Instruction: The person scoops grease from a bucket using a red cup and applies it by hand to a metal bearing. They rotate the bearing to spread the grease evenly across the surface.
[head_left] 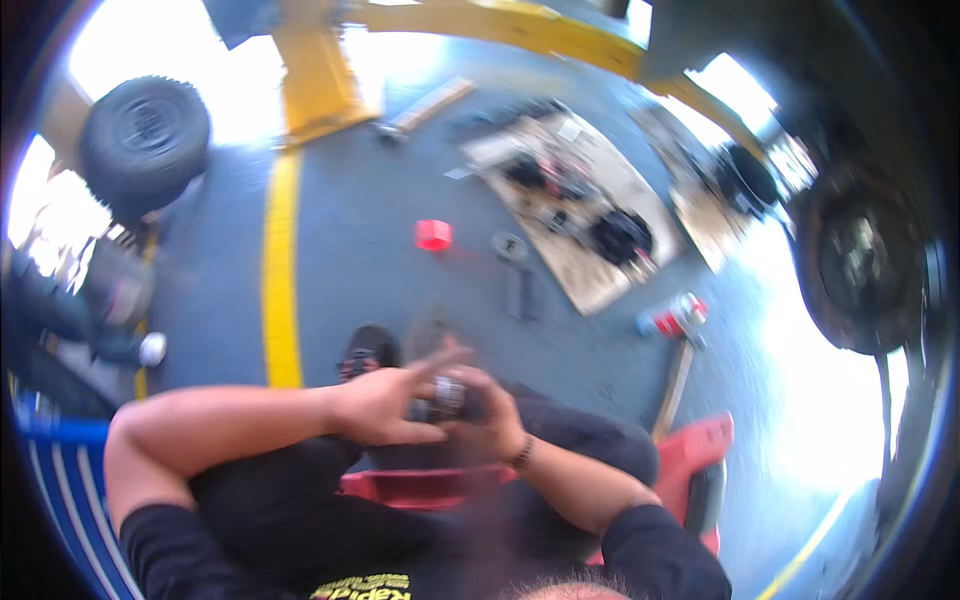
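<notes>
Silvery pc x1 btwn 2 hands

Blue-grey glossy floor, marked with a yellow stripe.
Carries a small red box near the middle, a grey round piece and a dark oblong piece to its right, then a broad cardboard sheet; farther right, a red, white and blue can near a wooden handle; beyond, a wooden-handled tool.

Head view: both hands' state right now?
Left hand: around small metal part; blur hides whether closed.
Right hand: closed, holding that part.
</notes>
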